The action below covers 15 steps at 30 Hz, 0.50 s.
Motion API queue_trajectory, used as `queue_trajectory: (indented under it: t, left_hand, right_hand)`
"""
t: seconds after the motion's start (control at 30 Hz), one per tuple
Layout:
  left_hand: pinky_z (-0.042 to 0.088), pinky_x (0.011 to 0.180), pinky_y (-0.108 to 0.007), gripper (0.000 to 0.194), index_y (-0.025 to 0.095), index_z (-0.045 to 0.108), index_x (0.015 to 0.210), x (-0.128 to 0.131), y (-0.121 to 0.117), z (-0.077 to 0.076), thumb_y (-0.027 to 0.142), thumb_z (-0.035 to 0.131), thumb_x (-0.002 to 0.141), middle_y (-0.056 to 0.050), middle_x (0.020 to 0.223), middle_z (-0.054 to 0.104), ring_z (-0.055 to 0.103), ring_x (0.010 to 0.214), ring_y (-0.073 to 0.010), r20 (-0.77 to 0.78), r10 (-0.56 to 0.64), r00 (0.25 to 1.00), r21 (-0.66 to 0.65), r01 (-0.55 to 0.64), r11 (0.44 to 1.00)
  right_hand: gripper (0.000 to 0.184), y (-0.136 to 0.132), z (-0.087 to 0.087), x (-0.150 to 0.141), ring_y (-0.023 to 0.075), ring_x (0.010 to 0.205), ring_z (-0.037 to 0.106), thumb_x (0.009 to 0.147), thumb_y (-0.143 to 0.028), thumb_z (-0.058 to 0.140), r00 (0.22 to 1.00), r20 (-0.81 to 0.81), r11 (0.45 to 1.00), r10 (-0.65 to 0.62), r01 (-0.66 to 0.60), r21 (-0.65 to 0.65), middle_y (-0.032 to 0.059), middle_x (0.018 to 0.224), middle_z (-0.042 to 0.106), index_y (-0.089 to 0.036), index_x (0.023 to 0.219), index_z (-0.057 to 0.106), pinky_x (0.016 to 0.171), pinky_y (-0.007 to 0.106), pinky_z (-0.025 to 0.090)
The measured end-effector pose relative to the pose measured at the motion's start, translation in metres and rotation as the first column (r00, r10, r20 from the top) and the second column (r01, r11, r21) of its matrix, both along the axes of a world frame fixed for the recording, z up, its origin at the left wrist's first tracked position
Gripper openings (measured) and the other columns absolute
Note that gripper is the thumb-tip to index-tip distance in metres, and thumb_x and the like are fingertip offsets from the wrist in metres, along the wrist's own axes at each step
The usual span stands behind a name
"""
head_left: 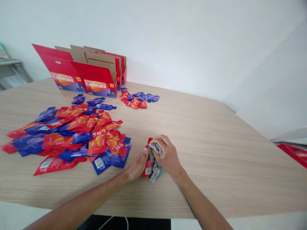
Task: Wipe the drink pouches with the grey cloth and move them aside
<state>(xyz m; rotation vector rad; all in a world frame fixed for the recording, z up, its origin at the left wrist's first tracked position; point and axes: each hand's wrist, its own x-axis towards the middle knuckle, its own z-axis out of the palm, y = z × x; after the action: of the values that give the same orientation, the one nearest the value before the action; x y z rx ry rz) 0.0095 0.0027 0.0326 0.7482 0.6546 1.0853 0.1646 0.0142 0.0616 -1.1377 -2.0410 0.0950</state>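
Note:
Near the front middle of the table, my left hand (pixel 136 166) grips a red pouch (pixel 147 169) with a white barcode label, its thumb along the pouch's left edge. Bunched in my right hand (pixel 168 156) is a grey striped cloth (pixel 157 172), pressed against the pouch's right side. The right fingers are curled round the cloth, which hides part of the pouch. To the left of my hands lies a large loose pile of red pouches (pixel 97 142) and blue pouches (pixel 80 138), overlapping one another.
Several open red cardboard boxes (pixel 99 86) stand at the back left, flaps up. A smaller cluster of red and blue sachets (pixel 136 101) lies right of them. The wooden table (pixel 216 143) reaches the white wall (pixel 192 41). Something red (pixel 294 155) shows beyond the right edge.

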Motion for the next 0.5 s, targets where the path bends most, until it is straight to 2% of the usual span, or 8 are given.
queue_trajectory:
  t: [0.07, 0.13, 0.2, 0.3, 0.4, 0.5]
  left_hand:
    - [0.044, 0.102, -0.032, 0.028, 0.016, 0.078, 0.089, -0.001, 0.002, -0.001, 0.043, 0.072, 0.087, -0.009, 0.093, 0.075, 0.063, 0.108, -0.0274, -0.114, -0.010, 0.993, 0.089, 0.020, 0.996]
    - [0.045, 0.100, -0.031, 0.040, 0.015, 0.078, 0.096, -0.002, 0.006, -0.004, 0.052, 0.064, 0.090, -0.009, 0.098, 0.075, 0.063, 0.109, -0.0265, -0.190, 0.042, 0.981, 0.161, -0.011, 0.987]
    - [0.046, 0.098, -0.030, 0.045, 0.015, 0.077, 0.104, -0.003, 0.010, -0.005, 0.055, 0.061, 0.092, -0.010, 0.099, 0.075, 0.062, 0.111, -0.0257, -0.184, 0.111, 0.977, 0.161, -0.082, 0.984]
    - [0.050, 0.090, -0.029, 0.044, 0.015, 0.077, 0.108, -0.007, 0.015, -0.004, 0.053, 0.063, 0.091, -0.009, 0.097, 0.075, 0.063, 0.108, -0.0250, -0.179, 0.151, 0.972, 0.129, -0.128, 0.983]
    - [0.050, 0.088, -0.029, 0.043, 0.014, 0.078, 0.103, -0.009, 0.015, -0.001, 0.053, 0.065, 0.089, -0.010, 0.097, 0.075, 0.064, 0.106, -0.0260, -0.190, 0.129, 0.973, 0.140, -0.103, 0.985]
    - [0.046, 0.102, -0.032, 0.046, 0.015, 0.078, 0.103, -0.005, 0.011, -0.005, 0.057, 0.065, 0.088, -0.012, 0.105, 0.075, 0.062, 0.116, -0.0281, -0.182, 0.075, 0.980, 0.155, -0.047, 0.987]
  right_hand:
    - [0.021, 0.000, -0.001, -0.001, 0.0240, 0.095, 0.061, 0.086, -0.009, 0.059, 0.998, 0.016, 0.998, 0.061, -0.061, -0.012, 0.0065, 0.101, 0.064, -0.024, 0.100, 0.064, 0.086, 0.037, 0.053]
    - [0.022, 0.000, -0.004, -0.002, 0.0240, 0.097, 0.061, 0.084, -0.010, 0.061, 0.989, 0.053, 0.991, 0.137, -0.136, -0.022, 0.0065, 0.103, 0.064, -0.024, 0.101, 0.064, 0.087, 0.038, 0.054]
    - [0.022, -0.001, -0.007, -0.004, 0.0244, 0.098, 0.061, 0.083, -0.012, 0.064, 0.973, 0.119, 0.980, 0.196, -0.193, -0.037, 0.0068, 0.105, 0.065, -0.024, 0.102, 0.063, 0.087, 0.038, 0.054]
    - [0.020, -0.003, -0.010, -0.008, 0.0253, 0.097, 0.061, 0.083, -0.015, 0.067, 0.949, 0.206, 0.971, 0.238, -0.231, -0.059, 0.0073, 0.104, 0.065, -0.022, 0.101, 0.064, 0.085, 0.039, 0.056]
    - [0.020, -0.004, -0.009, -0.009, 0.0255, 0.097, 0.061, 0.083, -0.014, 0.067, 0.963, 0.189, 0.982, 0.190, -0.186, -0.037, 0.0077, 0.105, 0.065, -0.022, 0.102, 0.065, 0.086, 0.040, 0.056]
    - [0.022, -0.003, -0.005, -0.004, 0.0250, 0.100, 0.061, 0.085, -0.011, 0.063, 0.991, 0.105, 0.997, 0.079, -0.080, 0.003, 0.0076, 0.107, 0.065, -0.023, 0.102, 0.065, 0.089, 0.039, 0.054]
